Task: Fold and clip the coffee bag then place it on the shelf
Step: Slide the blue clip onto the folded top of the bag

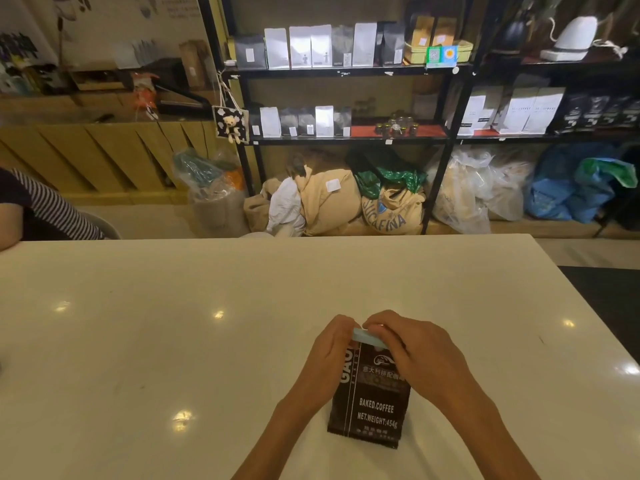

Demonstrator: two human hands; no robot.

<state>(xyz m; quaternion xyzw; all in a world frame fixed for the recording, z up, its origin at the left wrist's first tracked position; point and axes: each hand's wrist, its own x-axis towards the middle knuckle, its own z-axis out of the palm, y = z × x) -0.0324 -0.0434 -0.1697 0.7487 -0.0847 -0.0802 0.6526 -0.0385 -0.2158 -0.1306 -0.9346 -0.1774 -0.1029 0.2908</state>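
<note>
A dark brown coffee bag (372,407) with white lettering stands on the white table (173,341), near its front edge. A pale blue clip (367,337) runs across the bag's folded top. My left hand (329,362) grips the left side of the bag's top and the clip's left end. My right hand (412,355) covers the right side of the top, its fingers pressed on the clip. The bag's upper edge is hidden under my fingers. Beyond the table stands the black shelf (346,71).
The shelf carries rows of white, grey and black coffee bags (311,46) and small jars (396,126). Sacks and plastic bags (391,206) lie on the floor under it. A person's striped sleeve (52,206) shows at the left table edge.
</note>
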